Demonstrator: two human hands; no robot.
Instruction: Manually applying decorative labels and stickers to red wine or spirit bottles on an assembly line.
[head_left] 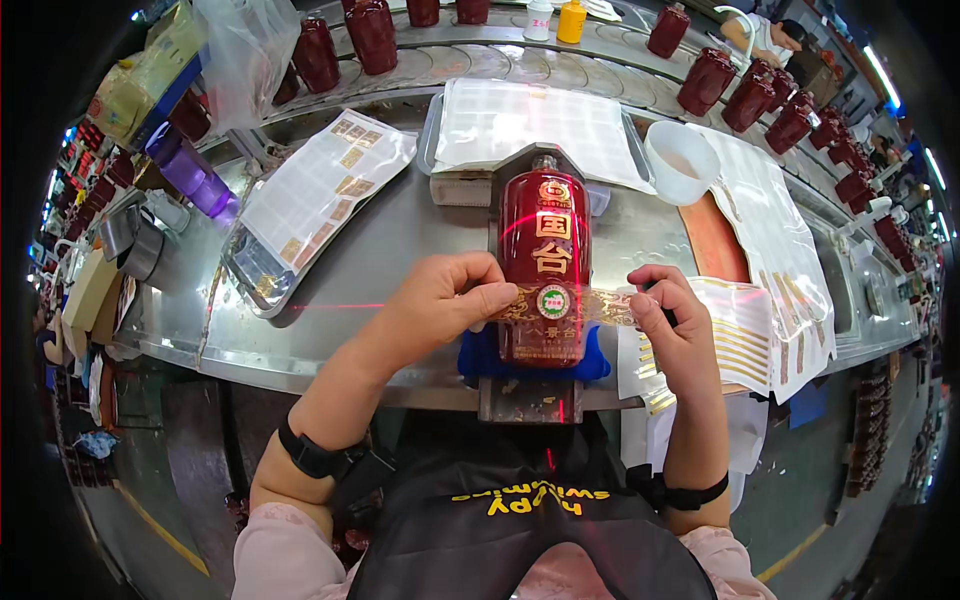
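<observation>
A dark red glossy bottle (pixel 518 225) with gold lettering lies in a dark metal cradle (pixel 530 400), its neck pointing away from me. A thin, see-through strip with gold ornament (pixel 606 306) is stretched across the lower part of the bottle, over a round green and white emblem. My left hand (pixel 445 295) pinches the strip's left end between thumb and forefinger. The strip's right end is held by my right hand (pixel 680 330), fingers curled and thumb pressed in. Blue cloth (pixel 597 360) shows under the bottle.
Decal sheets (pixel 340 170) lie on a tray at left, and white sheets (pixel 545 125) on one behind the bottle. To the right stand a white tub (pixel 683 160) and more gold-strip sheets (pixel 735 335). Red bottles (pixel 708 80) line the far conveyor; another person (pixel 765 38) sits beyond.
</observation>
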